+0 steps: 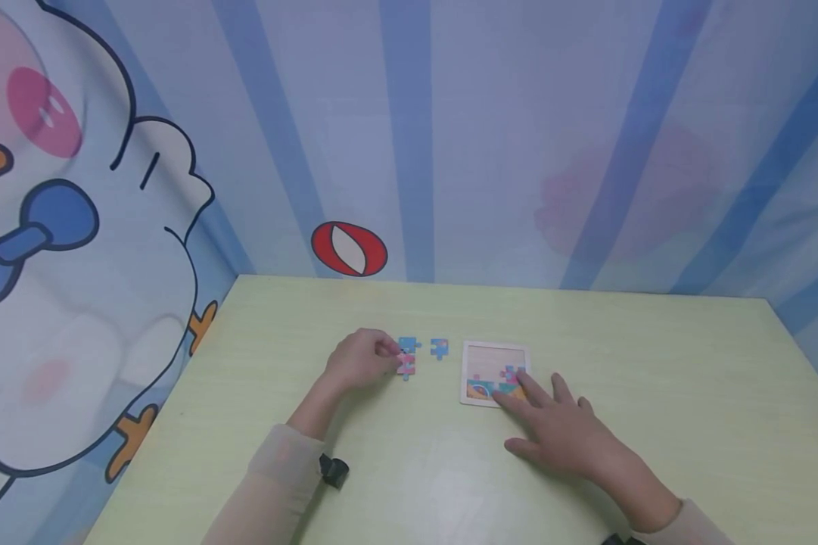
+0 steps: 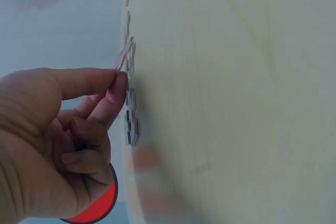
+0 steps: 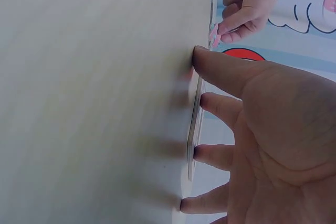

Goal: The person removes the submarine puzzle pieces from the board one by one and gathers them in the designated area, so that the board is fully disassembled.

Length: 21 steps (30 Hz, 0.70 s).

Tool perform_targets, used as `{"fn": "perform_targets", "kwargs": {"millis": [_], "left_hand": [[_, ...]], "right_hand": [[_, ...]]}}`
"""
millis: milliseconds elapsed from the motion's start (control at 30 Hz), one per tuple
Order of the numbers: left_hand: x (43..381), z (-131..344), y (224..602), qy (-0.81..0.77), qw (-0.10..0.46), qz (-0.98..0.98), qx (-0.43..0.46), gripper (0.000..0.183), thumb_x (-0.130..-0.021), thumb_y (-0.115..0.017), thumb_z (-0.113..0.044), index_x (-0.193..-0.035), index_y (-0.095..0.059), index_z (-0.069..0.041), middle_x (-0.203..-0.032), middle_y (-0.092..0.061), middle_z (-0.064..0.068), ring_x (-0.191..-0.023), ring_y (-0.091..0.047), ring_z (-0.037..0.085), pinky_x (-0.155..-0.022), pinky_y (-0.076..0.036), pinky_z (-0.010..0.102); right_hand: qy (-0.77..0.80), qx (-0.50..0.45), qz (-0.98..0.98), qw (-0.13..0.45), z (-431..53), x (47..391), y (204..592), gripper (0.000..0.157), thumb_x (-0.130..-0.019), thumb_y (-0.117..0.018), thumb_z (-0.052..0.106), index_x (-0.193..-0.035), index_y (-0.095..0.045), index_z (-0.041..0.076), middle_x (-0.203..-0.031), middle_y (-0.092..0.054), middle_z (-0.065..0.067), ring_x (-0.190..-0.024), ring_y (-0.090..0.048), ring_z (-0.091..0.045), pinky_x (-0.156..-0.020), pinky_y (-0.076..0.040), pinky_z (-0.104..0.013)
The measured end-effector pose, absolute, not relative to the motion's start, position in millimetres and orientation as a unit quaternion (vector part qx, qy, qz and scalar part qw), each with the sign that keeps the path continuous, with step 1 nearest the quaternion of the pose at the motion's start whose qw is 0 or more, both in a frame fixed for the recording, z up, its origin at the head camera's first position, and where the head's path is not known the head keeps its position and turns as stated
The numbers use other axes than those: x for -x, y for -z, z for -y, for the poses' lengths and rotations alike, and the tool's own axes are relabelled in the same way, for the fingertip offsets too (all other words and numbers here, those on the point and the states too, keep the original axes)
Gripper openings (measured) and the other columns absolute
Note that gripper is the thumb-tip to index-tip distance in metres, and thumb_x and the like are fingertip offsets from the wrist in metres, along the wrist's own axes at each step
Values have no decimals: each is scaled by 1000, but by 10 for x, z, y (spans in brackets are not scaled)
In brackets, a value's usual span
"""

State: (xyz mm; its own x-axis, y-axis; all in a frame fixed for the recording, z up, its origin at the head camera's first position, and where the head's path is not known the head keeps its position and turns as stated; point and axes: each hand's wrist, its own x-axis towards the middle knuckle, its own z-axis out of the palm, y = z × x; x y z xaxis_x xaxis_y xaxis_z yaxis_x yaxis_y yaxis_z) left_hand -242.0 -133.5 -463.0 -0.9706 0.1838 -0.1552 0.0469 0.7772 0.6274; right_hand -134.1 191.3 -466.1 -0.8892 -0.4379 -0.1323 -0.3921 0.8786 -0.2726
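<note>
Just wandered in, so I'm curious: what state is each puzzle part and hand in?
Puzzle frame: partly filled
Pink piece: held, tilted
Left hand: pinching that piece
Right hand: spread, touching the frame
Blue piece nearest the frame: loose
Blue piece by left hand: outside frame

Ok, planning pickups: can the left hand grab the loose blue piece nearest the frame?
Probably not yet: the left hand pinches a pink piece, though the blue piece lies uncovered.

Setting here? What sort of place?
Likely a play corner or staged recording booth, can't tell which: a cartoon-printed backdrop, a plain pale table against it, and a small jigsaw tray.
</note>
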Motion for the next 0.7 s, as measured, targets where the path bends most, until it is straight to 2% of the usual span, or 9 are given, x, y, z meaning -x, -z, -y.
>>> {"fn": "perform_targets", "kwargs": {"millis": [700], "left_hand": [[2448,1321,4644,-283,90,-952,-69,6,-94,-76,-22,-99,-76,-18,-89,-68,-5,-85,-62,17,-82,-51,43]], "right_hand": [[118,214,-965,98,-1918,1344,4660,65,-99,-66,51,-156,-48,26,-165,-31,-19,-140,-25,-68,-92,-34,-85]]}}
